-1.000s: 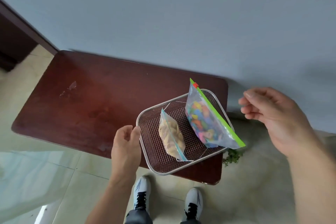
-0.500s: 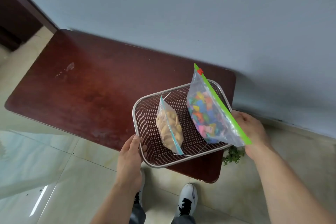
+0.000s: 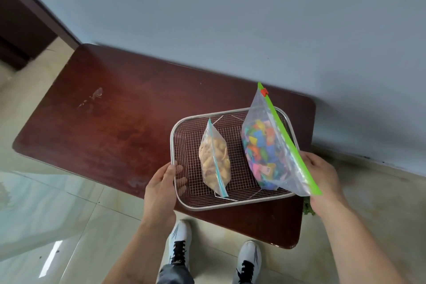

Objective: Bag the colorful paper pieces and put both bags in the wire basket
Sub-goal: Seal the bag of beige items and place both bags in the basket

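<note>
A silver wire basket rests on the right end of a dark red table. Two zip bags stand in it. The small one, with a blue seal, holds yellowish pieces. The larger one, with a green seal and a red slider, holds the colorful paper pieces and leans over the basket's right rim. My left hand grips the basket's left rim, fingers inside the mesh. My right hand is at the basket's right side, mostly behind the large bag; its grip is hidden.
A grey wall runs right behind the table. Tiled floor and my two white shoes lie below the table's front edge. Some green leafy scrap lies on the floor by the right corner. A dark door frame stands at the far left.
My right hand came down from mid-air at the right to the basket's right side behind the large bag. My left hand shifted its hold along the left rim.
</note>
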